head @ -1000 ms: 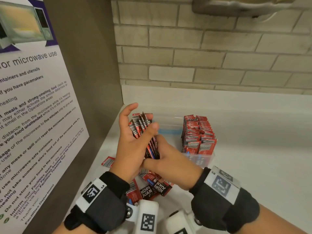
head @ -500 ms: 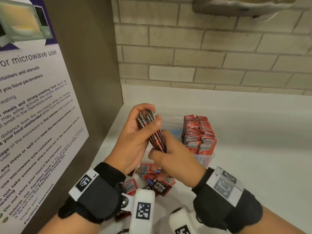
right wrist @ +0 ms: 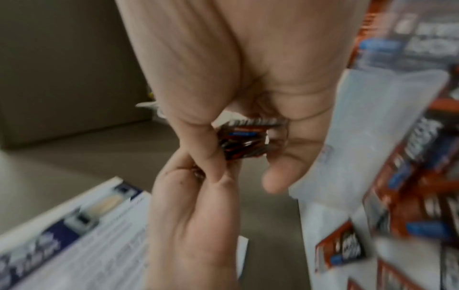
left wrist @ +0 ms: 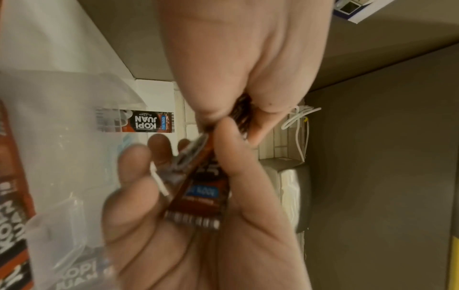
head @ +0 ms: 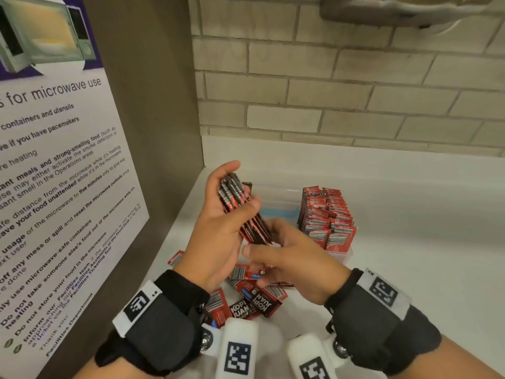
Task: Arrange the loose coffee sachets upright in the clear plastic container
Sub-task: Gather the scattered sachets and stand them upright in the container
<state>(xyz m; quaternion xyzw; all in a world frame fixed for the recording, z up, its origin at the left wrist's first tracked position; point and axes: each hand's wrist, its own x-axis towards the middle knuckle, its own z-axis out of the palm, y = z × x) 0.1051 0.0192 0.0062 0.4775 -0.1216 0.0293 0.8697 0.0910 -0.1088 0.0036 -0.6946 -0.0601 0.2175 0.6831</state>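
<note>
A bundle of red-and-black coffee sachets [head: 241, 212] is held edge-on above the white counter. My left hand [head: 224, 214] grips its upper part, thumb across the front. My right hand [head: 284, 253] holds the bundle's lower end from below. The same bundle [left wrist: 198, 188] shows between both hands in the left wrist view, and its end [right wrist: 246, 141] in the right wrist view. The clear plastic container [head: 281, 206] stands behind the hands, its right part packed with upright sachets [head: 325, 214]. Loose sachets [head: 251, 294] lie flat on the counter under the hands.
A brown side panel with a microwave-use poster [head: 54, 165] closes the left. The brick wall [head: 341, 86] runs along the back. One stray sachet [head: 176, 257] lies by the panel. The white counter [head: 423, 242] extends to the right.
The fanned sachets have been squared into a tight bundle, and both hands have lifted it slightly and turned it edge-on.
</note>
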